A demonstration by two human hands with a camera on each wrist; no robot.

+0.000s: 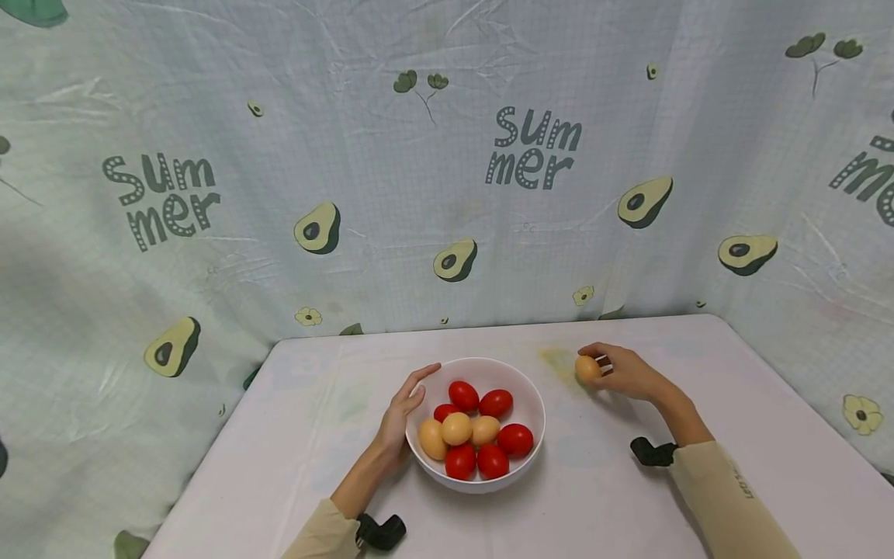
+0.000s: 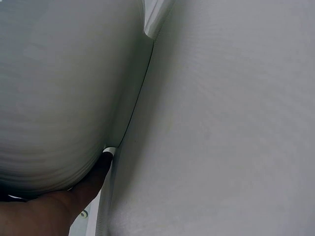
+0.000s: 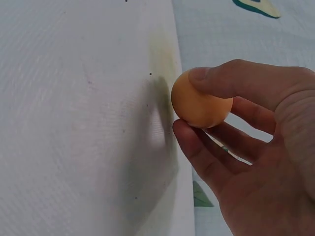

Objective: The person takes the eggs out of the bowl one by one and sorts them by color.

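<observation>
A white bowl (image 1: 464,486) stands on the table, holding several glossy red egg-shaped pieces (image 1: 515,440) and three tan eggs (image 1: 457,428). My left hand (image 1: 400,411) rests against the bowl's left side, its fingers stretched along the outer wall near the rim. In the left wrist view, a finger of it (image 2: 91,184) touches the pale bowl wall (image 2: 59,98). To the right of the bowl, my right hand (image 1: 625,373) pinches a tan egg (image 3: 199,101) between thumb and fingertips. The right wrist view shows this egg above the table, with a shadow below.
The white table (image 1: 335,435) reaches back to a hanging cloth (image 1: 391,171) printed with avocados and lettering. A faint yellowish stain (image 1: 561,363) marks the tabletop just left of the held egg. Dark wrist mounts (image 1: 653,452) sit at both cuffs.
</observation>
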